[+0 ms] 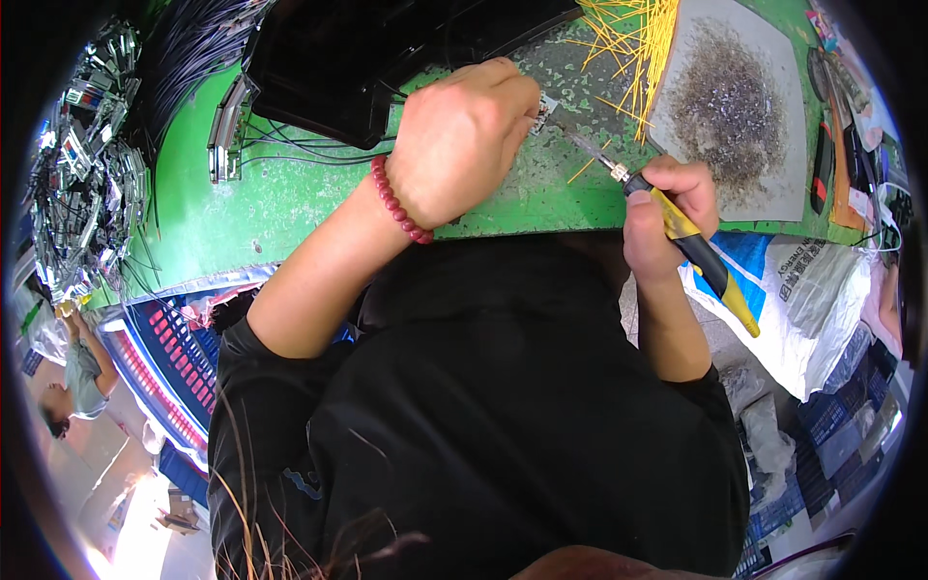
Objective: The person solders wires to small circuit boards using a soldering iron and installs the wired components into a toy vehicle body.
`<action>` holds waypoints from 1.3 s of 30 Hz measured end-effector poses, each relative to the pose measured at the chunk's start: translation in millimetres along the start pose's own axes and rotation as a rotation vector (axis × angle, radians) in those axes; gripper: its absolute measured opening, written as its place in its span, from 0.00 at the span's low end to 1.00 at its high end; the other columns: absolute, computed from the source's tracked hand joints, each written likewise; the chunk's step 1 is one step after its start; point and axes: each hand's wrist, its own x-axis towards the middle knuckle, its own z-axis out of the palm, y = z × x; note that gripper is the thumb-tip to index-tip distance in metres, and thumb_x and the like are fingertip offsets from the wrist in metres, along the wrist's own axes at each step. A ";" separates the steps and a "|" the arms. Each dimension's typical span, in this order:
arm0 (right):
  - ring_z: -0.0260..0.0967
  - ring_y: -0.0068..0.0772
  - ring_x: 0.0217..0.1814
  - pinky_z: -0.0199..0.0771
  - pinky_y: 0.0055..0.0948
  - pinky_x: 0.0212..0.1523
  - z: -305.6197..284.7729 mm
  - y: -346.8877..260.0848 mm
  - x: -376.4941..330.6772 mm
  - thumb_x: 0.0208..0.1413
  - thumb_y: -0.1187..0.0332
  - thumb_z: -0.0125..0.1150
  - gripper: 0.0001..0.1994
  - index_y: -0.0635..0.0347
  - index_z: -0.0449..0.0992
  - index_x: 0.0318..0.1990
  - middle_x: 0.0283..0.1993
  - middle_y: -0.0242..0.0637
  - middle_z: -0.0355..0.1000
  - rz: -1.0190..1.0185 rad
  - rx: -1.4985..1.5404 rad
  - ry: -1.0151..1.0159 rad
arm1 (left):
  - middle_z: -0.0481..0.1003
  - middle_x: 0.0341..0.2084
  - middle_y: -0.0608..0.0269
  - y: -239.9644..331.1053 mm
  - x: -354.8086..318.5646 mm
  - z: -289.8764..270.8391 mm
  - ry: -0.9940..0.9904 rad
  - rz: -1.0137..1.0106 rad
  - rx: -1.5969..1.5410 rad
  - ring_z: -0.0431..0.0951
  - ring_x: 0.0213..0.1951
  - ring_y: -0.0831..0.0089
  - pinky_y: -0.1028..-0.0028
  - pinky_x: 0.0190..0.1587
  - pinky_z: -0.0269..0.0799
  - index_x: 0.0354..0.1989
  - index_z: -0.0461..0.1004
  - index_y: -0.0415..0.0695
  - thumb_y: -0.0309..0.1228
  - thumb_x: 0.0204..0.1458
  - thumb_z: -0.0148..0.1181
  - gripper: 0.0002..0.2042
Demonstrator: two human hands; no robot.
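My right hand (pixel 672 208) is closed around the black and yellow handle of a soldering iron (pixel 698 246). Its metal tip points up and left, close to a small silvery part (pixel 547 108). That part shows at the curled fingertips of my left hand (pixel 469 145), which covers most of it. Whether the tip touches it I cannot tell. Beneath both hands lies a worn green tabletop (pixel 319 184). Thin dark wires (pixel 300 145) run across it, left of my left hand, toward a stack of slim metal pieces (pixel 229 130).
A large black tray-like object (pixel 319 72) fills the back. Thin yellow sticks (pixel 633 58) are scattered right of it, beside a grey board (pixel 783 174) covered with dark crumbs. Metal parts with wires (pixel 87 164) pile up at far left. Another person (pixel 82 382) is beyond, lower left.
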 end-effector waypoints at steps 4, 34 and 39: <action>0.69 0.25 0.32 0.71 0.24 0.38 9.4 -5.9 -0.4 0.57 0.67 0.62 0.16 0.65 0.67 0.47 0.33 0.40 0.72 0.090 -0.020 0.050 | 0.74 0.29 0.58 1.8 0.6 -1.2 -0.004 -0.025 -0.046 0.76 0.31 0.57 0.67 0.32 0.72 0.29 0.74 0.40 0.22 0.46 0.61 0.03; 0.74 0.26 0.34 0.74 0.26 0.40 32.9 -60.8 89.9 0.50 0.84 0.65 0.20 0.64 0.66 0.50 0.33 0.41 0.76 -0.374 -0.048 0.126 | 0.75 0.28 0.53 39.4 -20.6 -152.4 0.032 0.025 0.093 0.78 0.31 0.53 0.61 0.33 0.74 0.41 0.76 0.39 0.17 0.49 0.55 0.11; 0.74 0.28 0.40 0.72 0.26 0.47 8.1 -52.5 85.7 0.51 0.84 0.63 0.22 0.64 0.64 0.53 0.37 0.43 0.76 -0.249 -0.086 0.305 | 0.75 0.29 0.59 26.9 47.5 -157.7 0.248 0.405 0.550 0.77 0.34 0.61 0.64 0.38 0.73 0.37 0.75 0.43 0.22 0.44 0.54 0.11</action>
